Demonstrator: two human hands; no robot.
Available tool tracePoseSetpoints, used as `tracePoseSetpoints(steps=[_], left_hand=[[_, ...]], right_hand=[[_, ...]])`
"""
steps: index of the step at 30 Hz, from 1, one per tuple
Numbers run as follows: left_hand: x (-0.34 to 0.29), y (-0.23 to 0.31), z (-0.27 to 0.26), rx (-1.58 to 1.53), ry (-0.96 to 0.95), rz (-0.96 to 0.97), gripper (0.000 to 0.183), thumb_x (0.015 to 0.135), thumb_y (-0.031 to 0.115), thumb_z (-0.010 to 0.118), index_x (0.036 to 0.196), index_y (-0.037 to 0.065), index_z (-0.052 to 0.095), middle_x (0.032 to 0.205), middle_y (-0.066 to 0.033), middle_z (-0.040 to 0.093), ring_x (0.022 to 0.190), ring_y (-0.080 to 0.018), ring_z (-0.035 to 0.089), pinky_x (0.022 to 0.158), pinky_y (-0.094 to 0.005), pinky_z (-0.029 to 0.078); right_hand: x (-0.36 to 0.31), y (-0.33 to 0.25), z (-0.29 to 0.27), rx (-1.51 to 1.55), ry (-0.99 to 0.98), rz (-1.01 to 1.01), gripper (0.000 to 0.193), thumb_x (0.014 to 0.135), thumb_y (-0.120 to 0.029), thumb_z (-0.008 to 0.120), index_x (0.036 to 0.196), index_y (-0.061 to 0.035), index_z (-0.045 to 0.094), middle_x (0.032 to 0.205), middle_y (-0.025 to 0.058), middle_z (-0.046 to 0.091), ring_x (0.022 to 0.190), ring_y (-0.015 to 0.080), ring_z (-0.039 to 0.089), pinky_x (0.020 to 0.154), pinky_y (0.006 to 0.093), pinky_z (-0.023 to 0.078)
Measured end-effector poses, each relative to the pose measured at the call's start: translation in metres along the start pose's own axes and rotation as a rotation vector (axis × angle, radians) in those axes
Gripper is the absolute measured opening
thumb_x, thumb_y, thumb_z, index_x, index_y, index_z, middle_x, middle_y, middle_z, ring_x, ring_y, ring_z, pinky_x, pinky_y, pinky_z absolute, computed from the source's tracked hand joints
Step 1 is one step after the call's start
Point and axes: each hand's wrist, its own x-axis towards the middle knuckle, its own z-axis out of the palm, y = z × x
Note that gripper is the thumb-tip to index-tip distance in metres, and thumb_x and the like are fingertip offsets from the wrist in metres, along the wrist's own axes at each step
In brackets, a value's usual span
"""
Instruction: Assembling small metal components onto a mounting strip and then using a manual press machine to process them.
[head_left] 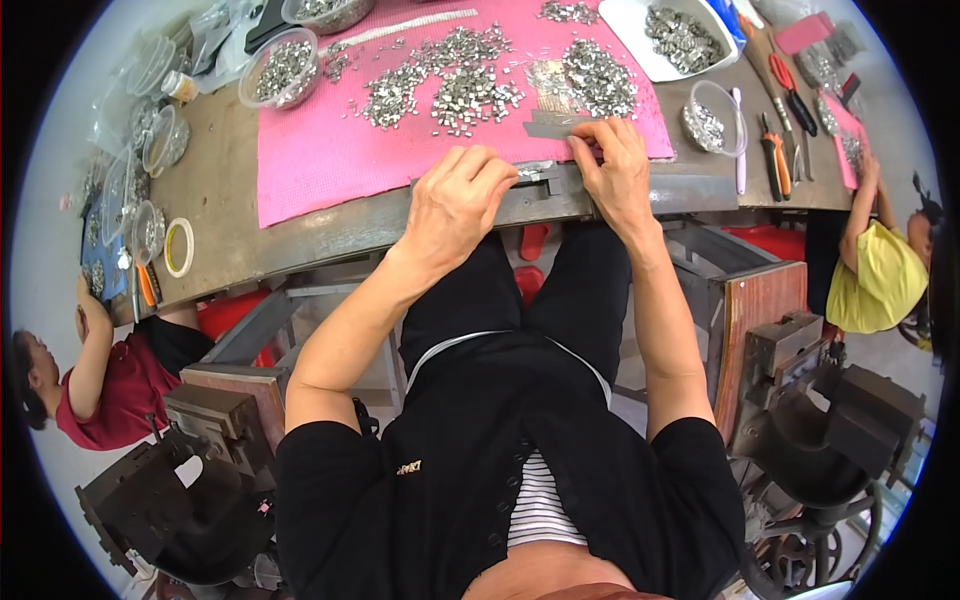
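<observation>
Left hand (458, 200): fingertips drawn together beside the dark metal fixture (546, 184); whether anything is pinched cannot be told. Right hand (618, 172): thumb and forefinger curled close; a pinch cannot be confirmed. A grey strip (548, 130) is seen just left of this grip. Silvery pieces (475, 97) are scattered on the pink mat (318, 165) beyond both.

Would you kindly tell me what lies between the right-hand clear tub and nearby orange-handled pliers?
The head view shows a slim white stick between the tub and pliers.
</observation>
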Motion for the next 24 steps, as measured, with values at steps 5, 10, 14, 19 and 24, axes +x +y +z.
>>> tracePoseSetpoints(steps=[5, 10, 14, 19, 24], left_hand=[[-0.001, 0.000, 0.002, -0.023, 0.097, 0.006, 0.014, 0.081, 0.013, 0.078, 0.089, 0.008, 0.068, 0.088, -0.0050, 0.064, 0.081, -0.0264, 0.061, 0.076, -0.0404, 0.050], [0.002, 0.006, 0.009, 0.043, 0.093, -0.134, 0.016, 0.081, 0.018, 0.081, 0.089, 0.008, 0.071, 0.084, -0.0043, 0.067, 0.081, -0.0275, 0.061, 0.081, -0.0402, 0.044], [-0.003, 0.006, 0.011, 0.045, 0.104, -0.118, 0.021, 0.082, 0.018, 0.081, 0.096, 0.007, 0.070, 0.089, -0.0056, 0.068, 0.086, -0.0280, 0.063, 0.085, -0.0411, 0.045], [-0.014, 0.007, 0.007, 0.068, 0.146, -0.095, 0.033, 0.083, 0.016, 0.080, 0.111, 0.006, 0.067, 0.107, -0.0092, 0.069, 0.100, -0.0290, 0.064, 0.091, -0.0418, 0.044], [-0.017, 0.006, 0.010, 0.028, 0.143, -0.124, 0.035, 0.082, 0.012, 0.079, 0.115, 0.006, 0.067, 0.109, -0.0092, 0.069, 0.100, -0.0294, 0.064, 0.090, -0.0414, 0.044]], right_hand=[[0.000, 0.003, -0.002, 0.076, -0.008, 0.057, 0.010, 0.083, -0.007, 0.076, 0.091, -0.0063, 0.070, 0.085, 0.0066, 0.063, 0.081, 0.0269, 0.061, 0.077, 0.0397, 0.046], [0.000, -0.001, -0.005, 0.220, -0.005, 0.135, 0.010, 0.084, -0.006, 0.075, 0.093, -0.0059, 0.070, 0.084, 0.0069, 0.063, 0.078, 0.0267, 0.061, 0.075, 0.0393, 0.047], [0.001, 0.003, -0.001, 0.111, 0.001, 0.064, 0.012, 0.083, -0.007, 0.077, 0.093, -0.0061, 0.070, 0.084, 0.0069, 0.063, 0.079, 0.0275, 0.062, 0.076, 0.0403, 0.047], [0.008, 0.006, 0.001, 0.039, -0.032, 0.020, 0.012, 0.083, -0.008, 0.077, 0.092, -0.0058, 0.070, 0.081, 0.0077, 0.061, 0.078, 0.0296, 0.062, 0.076, 0.0415, 0.048], [0.014, 0.004, -0.003, 0.054, -0.119, 0.037, 0.010, 0.084, -0.009, 0.076, 0.090, -0.0041, 0.070, 0.082, 0.0089, 0.063, 0.077, 0.0293, 0.062, 0.077, 0.0420, 0.047]])
